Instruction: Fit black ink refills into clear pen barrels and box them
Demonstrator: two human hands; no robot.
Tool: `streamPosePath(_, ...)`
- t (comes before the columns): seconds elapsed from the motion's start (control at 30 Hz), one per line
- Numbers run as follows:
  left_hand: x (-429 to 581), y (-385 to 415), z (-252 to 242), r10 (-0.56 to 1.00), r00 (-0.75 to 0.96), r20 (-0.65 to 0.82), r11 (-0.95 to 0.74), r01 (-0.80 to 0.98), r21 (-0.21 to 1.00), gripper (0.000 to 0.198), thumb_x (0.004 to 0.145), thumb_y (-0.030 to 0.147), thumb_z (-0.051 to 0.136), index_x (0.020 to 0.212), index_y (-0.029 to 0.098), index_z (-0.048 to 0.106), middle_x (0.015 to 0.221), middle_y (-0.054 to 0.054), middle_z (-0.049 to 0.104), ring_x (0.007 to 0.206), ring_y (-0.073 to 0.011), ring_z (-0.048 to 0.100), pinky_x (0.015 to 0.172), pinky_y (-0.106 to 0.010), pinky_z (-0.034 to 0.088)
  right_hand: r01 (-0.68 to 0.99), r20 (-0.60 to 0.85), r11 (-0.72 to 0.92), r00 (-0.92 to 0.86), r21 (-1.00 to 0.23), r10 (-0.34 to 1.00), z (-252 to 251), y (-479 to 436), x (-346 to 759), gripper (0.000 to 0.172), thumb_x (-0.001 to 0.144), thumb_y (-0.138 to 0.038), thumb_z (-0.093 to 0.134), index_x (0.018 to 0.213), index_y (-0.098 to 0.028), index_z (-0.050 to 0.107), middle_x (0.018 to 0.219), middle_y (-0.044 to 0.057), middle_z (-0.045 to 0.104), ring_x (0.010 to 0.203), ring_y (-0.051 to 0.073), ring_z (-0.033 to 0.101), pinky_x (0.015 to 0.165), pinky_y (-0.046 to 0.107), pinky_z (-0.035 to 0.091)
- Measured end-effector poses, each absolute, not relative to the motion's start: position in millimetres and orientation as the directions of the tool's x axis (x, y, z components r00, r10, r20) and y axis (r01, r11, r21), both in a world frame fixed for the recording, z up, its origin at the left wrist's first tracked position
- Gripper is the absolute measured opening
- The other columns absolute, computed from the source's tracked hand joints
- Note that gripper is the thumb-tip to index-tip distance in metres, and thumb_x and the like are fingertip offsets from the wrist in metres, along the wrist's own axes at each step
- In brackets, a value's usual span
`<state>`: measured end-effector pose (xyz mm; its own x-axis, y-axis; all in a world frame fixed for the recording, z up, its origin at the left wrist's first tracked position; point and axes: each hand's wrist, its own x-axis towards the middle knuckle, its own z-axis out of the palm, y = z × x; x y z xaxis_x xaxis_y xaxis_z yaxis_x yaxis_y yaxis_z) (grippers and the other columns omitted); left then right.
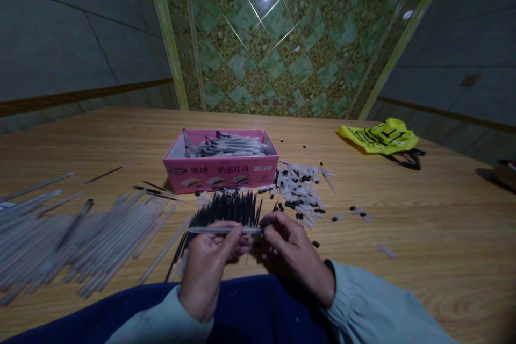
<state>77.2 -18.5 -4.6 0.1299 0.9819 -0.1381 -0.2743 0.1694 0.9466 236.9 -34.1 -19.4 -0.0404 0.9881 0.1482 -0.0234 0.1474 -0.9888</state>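
Note:
Between my two hands a clear pen barrel (217,230) lies level, its tapered tip pointing left. My left hand (213,258) pinches it with thumb and fingers near the middle. At the barrel's right end, the fingers of my right hand (296,244) are closed around it; a small dark piece shows there, partly hidden by the fingertips. Just beyond my hands lies a heap of black ink refills (226,207). Clear and black pen caps and plugs (300,188) are scattered to the right of them. Many empty clear barrels (116,236) are spread on the left.
A pink box (221,174) with pens in it stands behind the refills. A yellow plastic bag (381,137) lies at the back right, beside a dark strap-like object (403,159). Several loose refills (155,191) lie left of the box on the wooden table (435,226).

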Motion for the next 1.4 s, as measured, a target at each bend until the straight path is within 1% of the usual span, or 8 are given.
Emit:
streamPosePath(0.1,77.0,-18.4,-3.1,0.974,0.134,-0.183,0.215,-0.292,0.932,0.025,0.07,0.031,0.07,0.083,0.012,0.059,0.065,-0.005,0.07,0.06,-0.0146,0.065,0.057,-0.023,0.05,0.088,0.191,0.196,-0.059,-0.977,0.98,-18.2,-34.9,238.8,0.024,0.084,-0.04,0.057,0.077,-0.017,0.054,0.061,-0.002,0.057,0.054,0.011,0.054,0.053,0.021,0.043)
streamPosePath(0.2,78.4,-19.2,-0.7,0.967,0.147,-0.21,0.245,-0.289,0.926,0.026,0.069,0.03,0.071,0.083,0.012,0.059,0.064,-0.005,0.07,0.057,-0.0136,0.064,0.055,-0.022,0.049,0.196,0.137,0.155,-0.105,-0.968,0.985,-15.3,-35.3,240.8,0.039,0.091,-0.044,0.042,0.064,-0.017,0.051,0.054,-0.002,0.052,0.048,0.01,0.049,0.048,0.021,0.037)
streamPosePath(0.33,79.7,-20.1,0.4,0.963,0.147,-0.227,0.263,-0.317,0.911,0.026,0.069,0.029,0.072,0.083,0.012,0.058,0.064,-0.005,0.07,0.059,-0.014,0.064,0.055,-0.023,0.049,0.31,0.257,0.263,-0.061,-0.914,0.964,-12.4,-37.0,241.7,0.029,0.084,-0.043,0.056,0.071,-0.017,0.054,0.064,-0.002,0.051,0.061,0.012,0.047,0.054,0.022,0.035)
streamPosePath(0.47,79.8,-19.4,-1.5,0.963,0.169,-0.208,0.249,-0.279,0.927,0.025,0.07,0.03,0.07,0.083,0.012,0.058,0.066,-0.005,0.071,0.056,-0.0124,0.063,0.053,-0.021,0.047,0.31,0.19,0.22,-0.122,-0.925,0.974,-12.1,-39.7,241.4,0.042,0.092,-0.042,0.04,0.06,-0.017,0.051,0.054,-0.003,0.046,0.051,0.01,0.042,0.051,0.022,0.032)
streamPosePath(0.63,79.8,-19.7,-2.1,0.962,0.141,-0.234,0.268,-0.32,0.909,0.024,0.071,0.028,0.07,0.084,0.012,0.058,0.065,-0.004,0.07,0.061,-0.0134,0.064,0.058,-0.022,0.049,0.372,0.297,0.303,-0.076,-0.877,0.952,-10.6,-40.1,242.4,0.025,0.087,-0.039,0.052,0.073,-0.017,0.054,0.064,-0.002,0.049,0.061,0.012,0.045,0.056,0.022,0.033)
streamPosePath(0.73,79.9,-20.7,0.0,0.957,0.14,-0.254,0.286,-0.316,0.905,0.025,0.07,0.027,0.071,0.084,0.011,0.057,0.065,-0.004,0.069,0.06,-0.0134,0.064,0.057,-0.023,0.049,0.38,0.233,0.256,-0.107,-0.889,0.967,-9.6,-40.2,243.0,0.038,0.092,-0.039,0.042,0.062,-0.017,0.05,0.056,-0.003,0.046,0.054,0.01,0.042,0.052,0.022,0.031)
streamPosePath(1.17,80.0,-19.0,-2.4,0.957,0.147,-0.25,0.286,-0.328,0.901,0.028,0.069,0.029,0.072,0.085,0.011,0.058,0.067,-0.005,0.07,0.059,-0.0134,0.063,0.054,-0.022,0.048,0.42,0.304,0.321,-0.11,-0.849,0.946,-11.6,-40.8,242.4,0.025,0.089,-0.038,0.049,0.075,-0.017,0.052,0.067,-0.002,0.049,0.064,0.012,0.045,0.058,0.023,0.032)
streamPosePath(1.4,79.9,-17.5,-4.1,0.958,0.149,-0.245,0.28,-0.304,0.911,0.028,0.069,0.031,0.071,0.084,0.01,0.057,0.066,-0.005,0.069,0.06,-0.013,0.062,0.056,-0.022,0.048,0.459,0.271,0.307,-0.144,-0.834,0.952,-13.3,-39.9,242.4,0.038,0.093,-0.04,0.039,0.063,-0.018,0.044,0.056,-0.005,0.04,0.053,0.009,0.039,0.051,0.021,0.029)
